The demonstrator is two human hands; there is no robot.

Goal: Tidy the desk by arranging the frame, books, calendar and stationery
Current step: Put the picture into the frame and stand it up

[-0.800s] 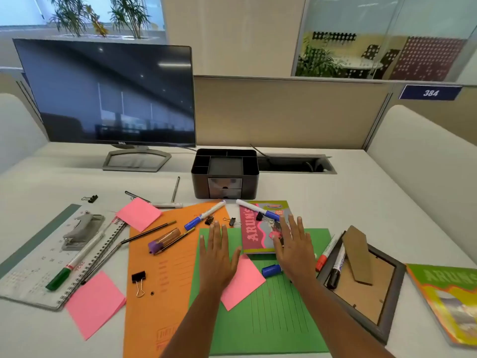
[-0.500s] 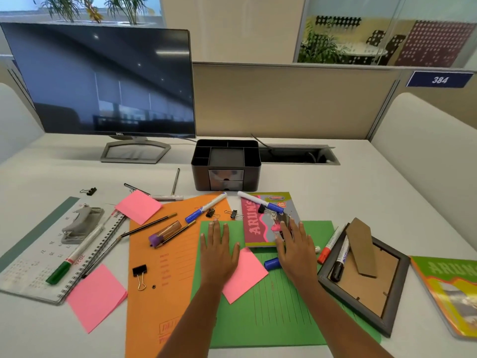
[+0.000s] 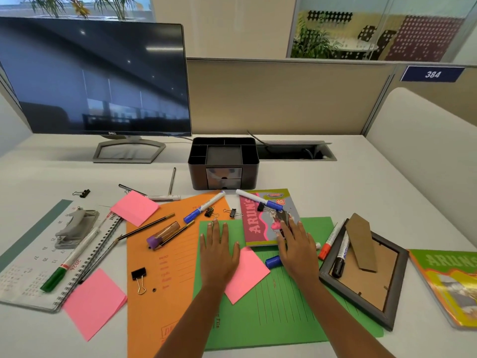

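My left hand (image 3: 218, 250) lies flat, fingers straight, on the green folder (image 3: 278, 306). My right hand (image 3: 296, 245) lies flat over the lower right corner of a small pink book (image 3: 260, 220) and a blue marker (image 3: 273, 261). A dark picture frame (image 3: 361, 295) lies face down at the right, with a black marker (image 3: 341, 255) and a red marker (image 3: 329, 244) on its left edge. A second book (image 3: 449, 280) lies at the far right. The spiral calendar (image 3: 28, 270) lies at the left under a green marker (image 3: 68, 263) and a grey hole punch (image 3: 76, 227).
A black desk organizer (image 3: 223, 162) stands at the middle back, a monitor (image 3: 93, 76) behind left. An orange folder (image 3: 165, 267), pink sticky pads (image 3: 94, 303), pencils, blue markers (image 3: 204, 206) and binder clips (image 3: 139, 276) are scattered around. An open cable slot (image 3: 294, 151) sits behind the organizer.
The view has shifted slightly; both hands stay flat in about the same spots on the folder and book.
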